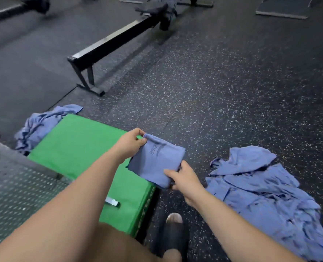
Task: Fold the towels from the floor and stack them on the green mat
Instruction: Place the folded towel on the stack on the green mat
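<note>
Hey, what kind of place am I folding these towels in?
Most likely a gym: speckled rubber floor, a black metal equipment rail on legs, a thick green mat, and dark exercise mats farther off.

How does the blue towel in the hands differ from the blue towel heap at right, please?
The held blue cloth towel is folded flat; the blue towel heap is crumpled. The left hand and right hand grip the towel; the heap lies on the speckled floor. Both are blue.
</note>
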A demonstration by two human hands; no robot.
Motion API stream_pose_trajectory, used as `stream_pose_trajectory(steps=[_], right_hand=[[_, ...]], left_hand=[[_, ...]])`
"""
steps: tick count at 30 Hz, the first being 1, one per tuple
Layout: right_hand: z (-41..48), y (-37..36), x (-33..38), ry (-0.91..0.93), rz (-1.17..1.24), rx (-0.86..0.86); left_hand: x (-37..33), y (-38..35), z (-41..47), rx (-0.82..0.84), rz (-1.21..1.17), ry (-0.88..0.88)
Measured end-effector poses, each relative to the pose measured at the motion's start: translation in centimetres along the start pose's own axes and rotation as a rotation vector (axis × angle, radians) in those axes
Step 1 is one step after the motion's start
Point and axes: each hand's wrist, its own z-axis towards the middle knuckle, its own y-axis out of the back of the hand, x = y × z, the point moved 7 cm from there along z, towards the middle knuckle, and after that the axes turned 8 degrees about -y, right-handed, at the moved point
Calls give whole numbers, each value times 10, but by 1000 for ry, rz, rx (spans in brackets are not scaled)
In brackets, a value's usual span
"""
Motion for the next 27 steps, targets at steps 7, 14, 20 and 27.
stream_pose_trajectory(steps=[7,14,20,27], right_hand=[[74,-100,-70,-74,-94,51],[103,-175,-96,-151,-190,136],[109,-188,-106,-202,-490,171],[113,-89,-100,-139,-603,36]], left_hand=[[116,20,24,71,237,159],[213,33,13,-30,303,288],[258,31,1,-24,331,441],[192,-21,36,211,469,235]])
